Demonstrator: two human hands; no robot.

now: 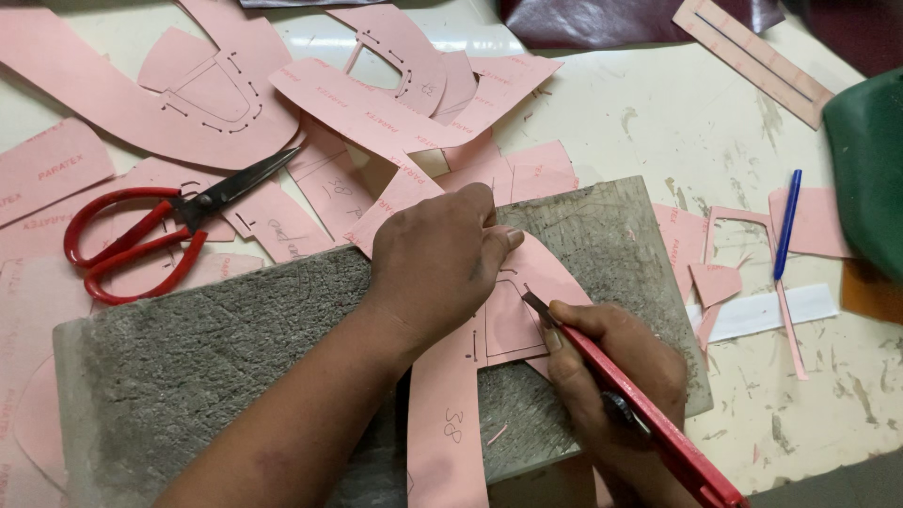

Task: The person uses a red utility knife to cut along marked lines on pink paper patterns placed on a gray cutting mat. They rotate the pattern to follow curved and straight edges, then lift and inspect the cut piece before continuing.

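Note:
A pink paper pattern piece (450, 414) lies on a grey scored cutting board (207, 357). My left hand (437, 259) presses flat on the pattern, fingers curled, holding it down. My right hand (611, 376) grips a red utility knife (649, 414), its blade tip touching the pattern at a marked outline just right of my left hand. The lower part of the knife runs out of view at the bottom right.
Red-handled scissors (141, 235) lie left of the board among several pink pattern pieces (216, 94). A blue pen (786, 224) and pink scraps (715, 282) lie to the right. Dark maroon material (602, 19) sits at the top, a green object (870, 160) at the right edge.

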